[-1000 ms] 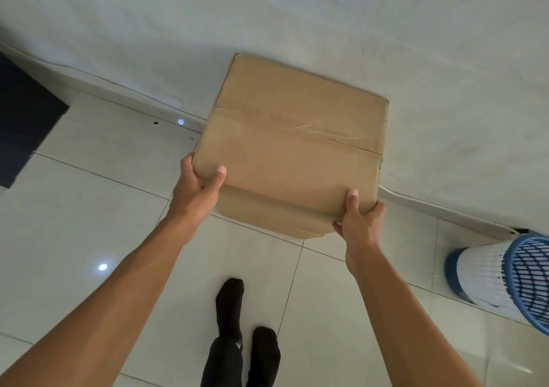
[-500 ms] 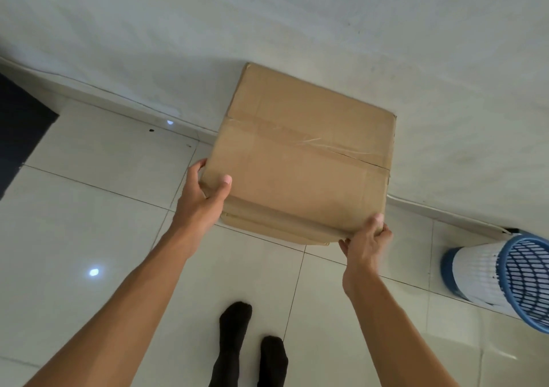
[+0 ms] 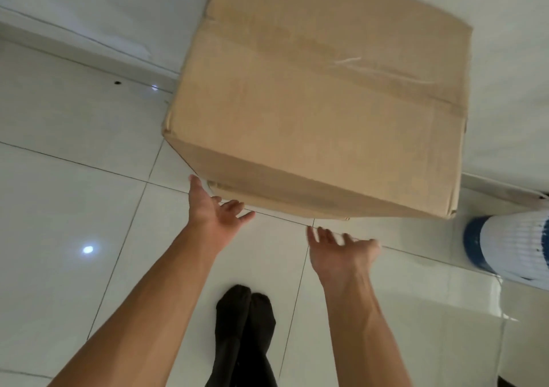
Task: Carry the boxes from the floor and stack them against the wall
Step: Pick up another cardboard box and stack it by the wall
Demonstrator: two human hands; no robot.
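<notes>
Head view: left hand (image 3: 218,212), right hand (image 3: 341,253) spread, palms up.

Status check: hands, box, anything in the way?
Left hand open, thumb at box corner. Right hand open, off it. Box at the wall. Basket to the right, clear.

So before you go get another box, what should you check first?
1. Both hands free: ok. The left hand and right hand are open and hold nothing.
2. Box let go: ok for the right hand; the left thumb is at the box corner, touching or not I cannot tell.
3. Box against the wall: cannot tell, its far side is hidden.
4. Box resting on something steady: cannot tell, its underside is hidden.
5. Floor near the feet free of things to trip on: ok.
6. The basket to the right is clear of the box: ok.
</notes>
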